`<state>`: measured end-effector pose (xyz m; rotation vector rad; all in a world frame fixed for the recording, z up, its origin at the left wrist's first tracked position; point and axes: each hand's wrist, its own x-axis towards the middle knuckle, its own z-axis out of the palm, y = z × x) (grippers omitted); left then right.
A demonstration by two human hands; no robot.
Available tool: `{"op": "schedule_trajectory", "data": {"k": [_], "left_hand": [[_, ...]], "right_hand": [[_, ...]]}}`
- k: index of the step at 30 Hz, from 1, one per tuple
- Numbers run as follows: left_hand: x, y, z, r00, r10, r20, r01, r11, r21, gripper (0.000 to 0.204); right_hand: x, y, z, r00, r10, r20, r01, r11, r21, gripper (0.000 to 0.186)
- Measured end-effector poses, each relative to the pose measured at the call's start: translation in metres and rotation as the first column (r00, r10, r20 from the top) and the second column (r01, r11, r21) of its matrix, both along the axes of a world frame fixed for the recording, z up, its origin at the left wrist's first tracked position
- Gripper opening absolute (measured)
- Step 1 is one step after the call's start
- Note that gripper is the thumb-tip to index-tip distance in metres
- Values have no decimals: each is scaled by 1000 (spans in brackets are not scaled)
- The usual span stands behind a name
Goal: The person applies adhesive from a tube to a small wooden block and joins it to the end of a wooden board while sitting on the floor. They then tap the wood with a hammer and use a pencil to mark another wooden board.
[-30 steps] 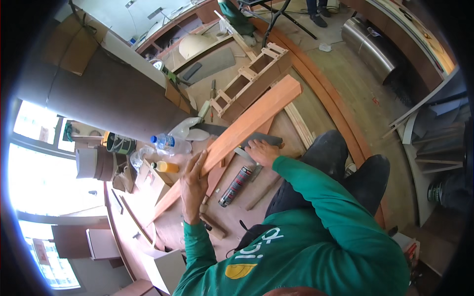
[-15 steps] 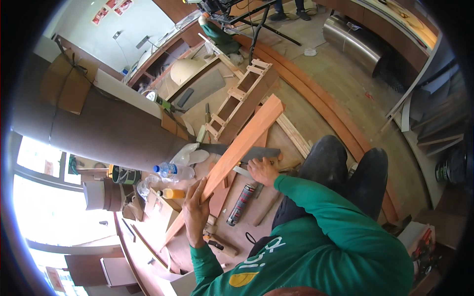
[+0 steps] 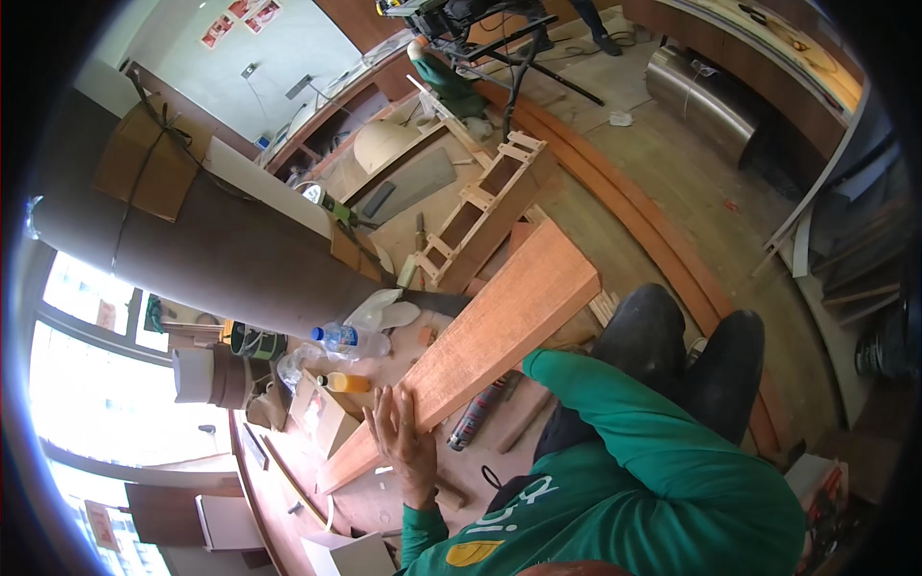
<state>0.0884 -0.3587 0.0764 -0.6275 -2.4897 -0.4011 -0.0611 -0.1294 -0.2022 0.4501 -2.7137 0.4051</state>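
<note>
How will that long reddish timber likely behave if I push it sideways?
The timber should stay stiff: it looks thick and shows no sag. It's probably fairly heavy for one hand, being long and seemingly solid. It may swivel, since the left hand touches it well away from its upper end.

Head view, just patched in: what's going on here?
A person in a green top has the left hand on a long wooden beam, its fingers laid across it. The right sleeve reaches toward the beam, which hides the right hand, so its hold can't be told. The beam slants over the work area, partly covering a dark canister. A blue-capped bottle and a bottle of orange liquid lie left of it.
</note>
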Motion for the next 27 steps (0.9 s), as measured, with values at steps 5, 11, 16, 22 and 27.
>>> {"op": "schedule_trajectory", "data": {"k": [5, 11, 16, 22, 27], "left_hand": [[6, 3, -2, 1000, 11, 6, -11, 1000, 8, 73], [12, 15, -18, 999, -29, 26, 29, 999, -23, 72], [14, 25, -35, 995, -70, 76, 72, 997, -21, 71], [25, 20, -60, 984, -49, 174, 66, 994, -90, 81], [36, 55, -78, 966, -121, 231, 144, 986, -88, 72]], "right_hand": [[-3, 8, 8, 996, 54, 72, -52, 998, -31, 22], [-9, 31, 39, 940, 220, 261, -156, 957, -244, 25], [16, 67, 62, 689, 672, 272, -190, 530, -826, 28], [190, 115, 108, 671, 709, 219, 709, -525, -471, 12], [316, 209, 205, 645, 306, 701, 763, -202, -614, 23]]}}
